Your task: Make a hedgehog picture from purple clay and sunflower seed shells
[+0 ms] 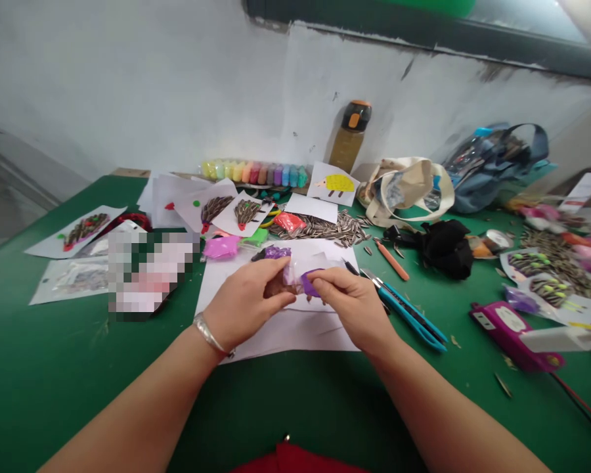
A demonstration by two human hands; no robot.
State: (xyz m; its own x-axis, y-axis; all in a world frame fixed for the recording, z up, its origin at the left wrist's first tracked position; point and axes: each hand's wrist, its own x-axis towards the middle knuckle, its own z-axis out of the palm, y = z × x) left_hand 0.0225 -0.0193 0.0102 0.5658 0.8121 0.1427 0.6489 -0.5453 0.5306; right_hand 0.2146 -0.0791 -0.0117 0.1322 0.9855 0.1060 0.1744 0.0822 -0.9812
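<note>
Over a stack of white paper (266,335), my left hand (243,295) is closed on a small clear plastic bag (291,269). A purple piece of what looks like modelling clay (311,284) is pinched in the fingers of my right hand (359,309), close against the bag. Whether the clay is still joined to the bag's contents I cannot tell. Just behind my left fingers lies another purple packet (278,252). A pink clay packet (221,247) rests at the paper's upper left edge. The drawing under my hands is mostly hidden.
Sunflower seeds (335,228) are heaped behind the paper, near a red clay packet (289,223). On the right lie a blue utility knife (408,312), an orange pen (392,260) and a magenta glue gun (512,335). A bottle (349,141) stands by the wall.
</note>
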